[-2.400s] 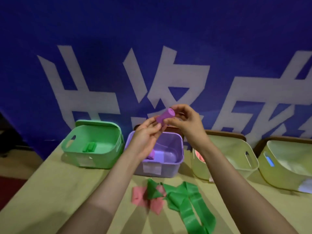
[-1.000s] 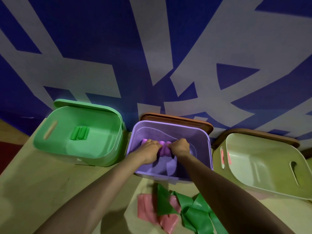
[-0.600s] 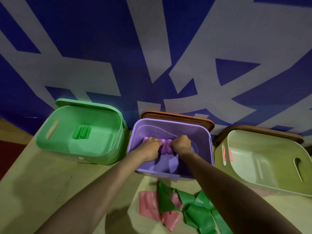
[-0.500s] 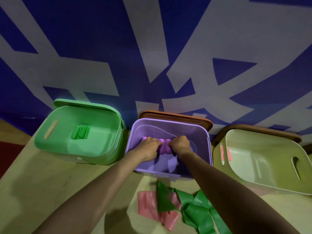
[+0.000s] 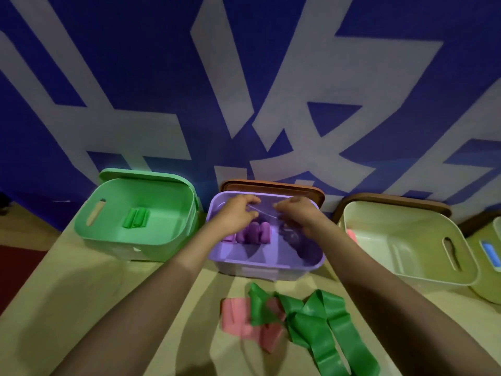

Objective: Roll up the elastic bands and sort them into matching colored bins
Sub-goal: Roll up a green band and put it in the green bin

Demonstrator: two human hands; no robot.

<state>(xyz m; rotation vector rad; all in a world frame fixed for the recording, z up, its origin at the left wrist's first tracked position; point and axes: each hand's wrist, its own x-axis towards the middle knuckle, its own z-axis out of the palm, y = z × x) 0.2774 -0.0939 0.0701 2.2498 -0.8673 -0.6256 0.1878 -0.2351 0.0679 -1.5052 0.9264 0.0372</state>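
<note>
Both hands lifted off: left hand (image 5: 234, 215) and right hand (image 5: 294, 215) hang loose, empty, above the purple bin (image 5: 260, 270) at 12 o'clock. Purple rolls (image 5: 253, 233) lie inside. Green band (image 5: 325, 324) and pink band (image 5: 234, 316), 6 o'clock, need rolling.

The left hand (image 5: 234, 217) and right hand (image 5: 296, 215) hover, loosely curled, above the purple plastic bin (image 5: 271, 267), where rolled purple elastic bands (image 5: 253, 232) lie side by side. In front, an unrolled green elastic band (image 5: 320, 329) overlaps a pink elastic band (image 5: 234, 316).

Green band (image 5: 336, 329) runs off the bottom edge; rightmost bin (image 5: 485, 290) is cropped
</note>
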